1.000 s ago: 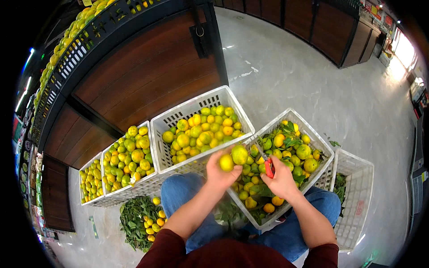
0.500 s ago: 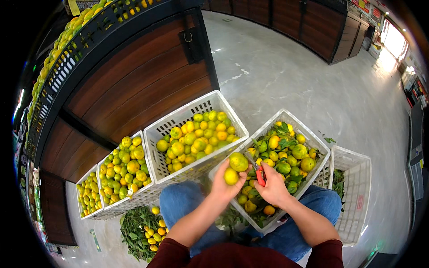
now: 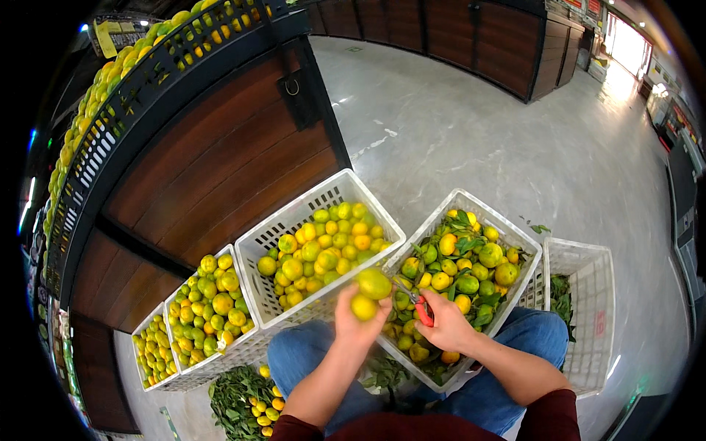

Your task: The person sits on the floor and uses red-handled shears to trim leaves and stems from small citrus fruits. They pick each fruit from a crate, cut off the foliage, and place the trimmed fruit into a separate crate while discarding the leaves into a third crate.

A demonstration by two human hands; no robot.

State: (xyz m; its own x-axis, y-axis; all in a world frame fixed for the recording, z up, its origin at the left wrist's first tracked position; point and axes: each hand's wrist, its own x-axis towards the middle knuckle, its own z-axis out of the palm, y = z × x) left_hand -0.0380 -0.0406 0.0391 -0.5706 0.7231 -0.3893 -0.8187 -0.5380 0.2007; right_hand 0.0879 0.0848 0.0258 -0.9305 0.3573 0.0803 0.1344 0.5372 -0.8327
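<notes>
A shiny grey floor (image 3: 412, 110) spreads out past a tall stand of dark brown wood boards (image 3: 206, 162). My left hand (image 3: 357, 325) holds two round yellow-green fruits (image 3: 373, 283), one above the other. They looked sharp half a second ago, but now they are blurry. They are just left of the white plastic crate (image 3: 502, 222) full of leafy fruit. My right hand (image 3: 447, 325) is wrapped around small red-handled metal clippers (image 3: 424, 312), their tip near the top fruit.
</notes>
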